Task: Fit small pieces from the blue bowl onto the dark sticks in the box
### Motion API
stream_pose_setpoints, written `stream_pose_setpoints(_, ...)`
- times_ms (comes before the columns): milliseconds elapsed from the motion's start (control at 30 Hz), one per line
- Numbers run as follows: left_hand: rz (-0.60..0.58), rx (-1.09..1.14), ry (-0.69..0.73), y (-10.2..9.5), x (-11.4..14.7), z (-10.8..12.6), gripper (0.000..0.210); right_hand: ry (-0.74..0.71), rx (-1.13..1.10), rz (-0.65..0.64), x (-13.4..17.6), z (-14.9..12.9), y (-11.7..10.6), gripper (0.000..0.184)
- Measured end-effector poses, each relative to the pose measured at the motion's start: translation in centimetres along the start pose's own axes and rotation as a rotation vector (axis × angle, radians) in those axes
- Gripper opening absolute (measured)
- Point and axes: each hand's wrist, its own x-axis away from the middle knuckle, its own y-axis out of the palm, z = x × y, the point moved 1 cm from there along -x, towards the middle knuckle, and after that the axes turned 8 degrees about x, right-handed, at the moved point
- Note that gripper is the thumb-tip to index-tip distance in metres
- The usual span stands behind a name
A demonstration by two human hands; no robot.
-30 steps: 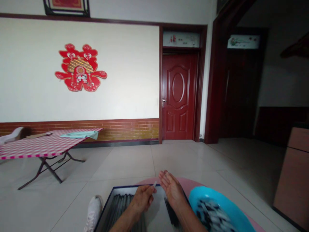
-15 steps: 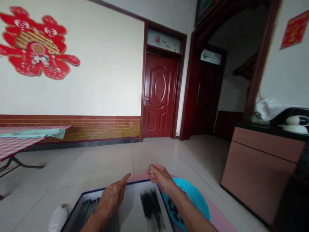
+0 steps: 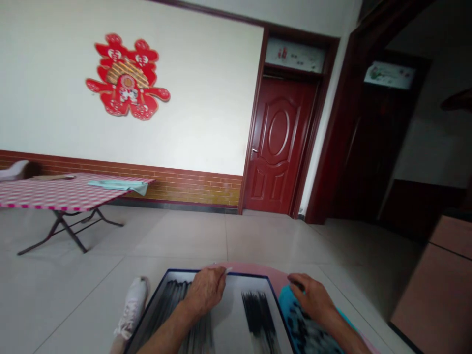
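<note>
My left hand [image 3: 207, 291] is closed above the tray, pinching a small whitish piece [image 3: 228, 270] whose kind I cannot make out. Beneath it is a shallow white tray [image 3: 230, 314] with a dark blue rim. Long thin dark-tipped sticks [image 3: 173, 300] lie along the tray's left side, partly behind my left forearm. A second bunch of black-ended sticks [image 3: 258, 312] rests on the right. Over a blue basin [image 3: 285, 297] hovers my right hand [image 3: 311, 295], fingers bent and apart from the thumb, with nothing visible in it. Small black and pale pieces [image 3: 308, 329] fill the basin.
Tray and basin rest on a round pink surface [image 3: 254, 268]. A white shoe [image 3: 134, 302] shows left of the tray. Further off stand a folding table [image 3: 73, 194] with a checked cover, a red door [image 3: 278, 142], and a brown cabinet [image 3: 435, 280] at right.
The view has swung left. My hands have moved apart: the right has gone from the tray's far edge to over the basin, and the left now pinches a small whitish piece.
</note>
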Motion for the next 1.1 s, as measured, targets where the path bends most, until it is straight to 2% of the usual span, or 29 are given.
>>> stream_pose_setpoints(167, -0.038, -0.038, 0.042, 0.1, 0.1, -0.2, 0.024, -0.183, -0.288, -0.049, -0.3, -7.9, 7.9, 0.029)
stream_pose_setpoints(267, -0.065, -0.050, 0.062, 0.2, 0.2, -0.5, 0.023, -0.260, -0.352, -0.076, 0.3, -10.2, 11.6, 0.034)
stream_pose_setpoints(333, -0.092, -0.048, 0.059, 0.2, 0.2, -0.7, 0.023, -0.318, -0.334, -0.111, 0.8, -10.5, 12.9, 0.030)
stream_pose_setpoints(533, -0.196, -0.026, 0.030, -0.3, 0.2, -0.5, 0.024, -0.408, -0.190, -0.167, 1.5, -9.3, 13.4, 0.023)
stream_pose_setpoints(667, -0.266, -0.048, -0.010, -1.1, -0.1, -0.1, 0.025, -0.484, 0.014, -0.128, 1.7, -8.7, 14.3, 0.033)
stream_pose_setpoints(767, -0.335, -0.068, -0.049, -2.5, -0.4, 0.1, 0.025, -0.520, 0.158, -0.137, 2.2, -8.2, 15.2, 0.046)
stream_pose_setpoints(867, -0.417, -0.046, -0.072, -4.9, -0.3, 0.5, 0.024, -0.585, 0.275, -0.234, 3.1, -8.2, 15.7, 0.041)
stream_pose_setpoints(1000, -0.495, 0.050, -0.047, -7.6, 1.9, 0.9, 0.023, -0.597, 0.399, -0.278, 4.0, -8.8, 15.7, 0.028)
stream_pose_setpoints(1100, -0.530, 0.184, -0.012, -8.2, 4.9, 0.6, 0.020, -0.581, 0.452, -0.287, 4.2, -9.2, 15.8, 0.025)
